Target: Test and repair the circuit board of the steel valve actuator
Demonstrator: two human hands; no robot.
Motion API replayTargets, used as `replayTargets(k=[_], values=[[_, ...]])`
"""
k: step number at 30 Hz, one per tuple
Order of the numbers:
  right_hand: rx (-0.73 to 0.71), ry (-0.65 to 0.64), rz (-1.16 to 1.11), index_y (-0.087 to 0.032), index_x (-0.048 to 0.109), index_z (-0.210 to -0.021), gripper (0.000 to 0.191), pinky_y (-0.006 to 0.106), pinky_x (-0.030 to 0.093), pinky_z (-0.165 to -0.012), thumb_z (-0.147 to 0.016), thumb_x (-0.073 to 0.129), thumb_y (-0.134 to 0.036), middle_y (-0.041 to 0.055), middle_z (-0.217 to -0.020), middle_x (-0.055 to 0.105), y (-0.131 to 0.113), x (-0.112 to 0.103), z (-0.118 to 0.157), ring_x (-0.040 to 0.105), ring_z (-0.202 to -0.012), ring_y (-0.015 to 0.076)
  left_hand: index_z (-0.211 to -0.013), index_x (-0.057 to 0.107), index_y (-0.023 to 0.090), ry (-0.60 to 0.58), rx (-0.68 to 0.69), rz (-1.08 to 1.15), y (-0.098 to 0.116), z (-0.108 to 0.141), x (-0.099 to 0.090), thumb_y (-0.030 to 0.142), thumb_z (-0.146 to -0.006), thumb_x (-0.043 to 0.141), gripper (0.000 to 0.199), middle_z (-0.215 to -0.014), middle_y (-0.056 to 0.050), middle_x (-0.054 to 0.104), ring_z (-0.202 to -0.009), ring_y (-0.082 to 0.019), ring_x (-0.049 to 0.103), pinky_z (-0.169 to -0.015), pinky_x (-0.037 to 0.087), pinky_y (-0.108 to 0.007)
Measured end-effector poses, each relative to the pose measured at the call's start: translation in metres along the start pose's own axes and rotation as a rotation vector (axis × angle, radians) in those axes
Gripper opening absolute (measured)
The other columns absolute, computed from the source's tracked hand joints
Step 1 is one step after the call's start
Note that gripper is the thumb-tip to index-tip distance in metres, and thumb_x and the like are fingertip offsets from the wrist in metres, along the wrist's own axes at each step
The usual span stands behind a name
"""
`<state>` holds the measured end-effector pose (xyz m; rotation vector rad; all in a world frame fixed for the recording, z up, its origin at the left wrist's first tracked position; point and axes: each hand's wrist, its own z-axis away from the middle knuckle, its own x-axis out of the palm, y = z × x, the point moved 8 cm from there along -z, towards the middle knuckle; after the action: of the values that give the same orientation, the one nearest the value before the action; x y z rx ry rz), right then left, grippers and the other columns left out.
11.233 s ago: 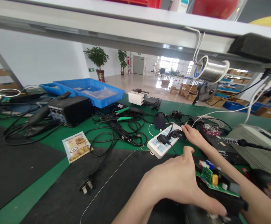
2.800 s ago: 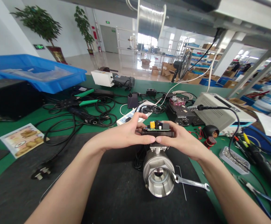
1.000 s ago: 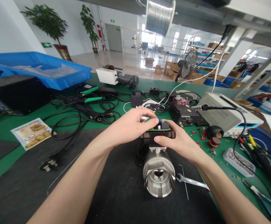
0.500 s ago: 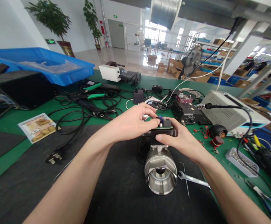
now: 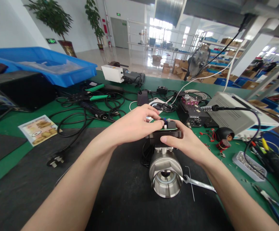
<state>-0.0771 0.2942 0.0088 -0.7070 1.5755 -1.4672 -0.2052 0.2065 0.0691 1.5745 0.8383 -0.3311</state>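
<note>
A steel ball valve (image 5: 166, 178) stands on the black mat, its round opening facing me. On top of it sits a black actuator housing (image 5: 159, 138), and a green circuit board (image 5: 170, 129) with a black relay-like block and small parts lies over that. My left hand (image 5: 139, 123) reaches across from the left, thumb and fingers closed at the board's left side; the fingertips are partly hidden. Wrapped round the housing's right side is my right hand (image 5: 186, 141), its thumb on the front face and its fingers behind.
An open-end wrench (image 5: 199, 183) and a thin hex key (image 5: 190, 183) lie right of the valve. Further right are a tray of small metal parts (image 5: 249, 165), pliers (image 5: 268, 197) and a grey bench instrument (image 5: 235, 112). Cables (image 5: 74, 118) and a blue bin (image 5: 69, 77) are at left.
The view has shifted very slightly, so the valve appears a little higher. Both hands keep nearly the same hold on the board and housing.
</note>
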Motion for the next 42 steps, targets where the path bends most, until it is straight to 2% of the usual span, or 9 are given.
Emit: replayTargets(k=[16, 25, 35, 42], values=[[0.001, 0.007, -0.012, -0.024, 0.060, -0.131, 0.062, 0.034, 0.054, -0.091, -0.079, 0.086, -0.047, 0.0041, -0.122, 0.072, 0.0008, -0.0008, -0.0016, 0.067, -0.110, 0.0234, -0.093, 0.078, 0.025, 0.013, -0.001, -0.022, -0.0014, -0.0016, 0.0033, 0.042, -0.092, 0.058, 0.027, -0.113, -0.001, 0.071, -0.099, -0.023, 0.066, -0.083, 0.049, -0.032], [0.002, -0.009, -0.044, -0.025, 0.060, -0.131, 0.063, 0.036, 0.054, -0.092, -0.077, 0.086, -0.046, 0.0042, -0.123, 0.071, 0.0014, 0.0006, -0.0011, 0.066, -0.110, 0.0240, -0.093, 0.078, 0.025, 0.015, 0.012, -0.003, -0.0009, -0.0019, 0.0032, 0.040, -0.092, 0.058, 0.025, -0.114, -0.001, 0.072, -0.101, -0.024, 0.066, -0.088, 0.049, -0.033], [0.008, -0.002, -0.058, -0.024, 0.059, -0.132, 0.064, 0.035, 0.054, -0.092, -0.078, 0.087, -0.045, 0.0044, -0.125, 0.070, 0.0021, -0.0002, -0.0022, 0.066, -0.110, 0.0231, -0.094, 0.078, 0.024, 0.019, -0.008, -0.007, -0.0018, -0.0012, 0.0028, 0.040, -0.092, 0.059, 0.025, -0.113, 0.000, 0.072, -0.098, -0.023, 0.067, -0.079, 0.048, -0.031], [0.021, -0.006, -0.058, -0.024, 0.061, -0.128, 0.060, 0.035, 0.053, -0.089, -0.079, 0.086, -0.045, 0.0030, -0.117, 0.073, 0.0013, 0.0010, -0.0005, 0.067, -0.107, 0.0227, -0.094, 0.078, 0.024, 0.020, -0.019, 0.007, -0.0029, -0.0011, 0.0025, 0.041, -0.091, 0.059, 0.026, -0.113, 0.000, 0.072, -0.098, -0.023, 0.067, -0.079, 0.048, -0.031]])
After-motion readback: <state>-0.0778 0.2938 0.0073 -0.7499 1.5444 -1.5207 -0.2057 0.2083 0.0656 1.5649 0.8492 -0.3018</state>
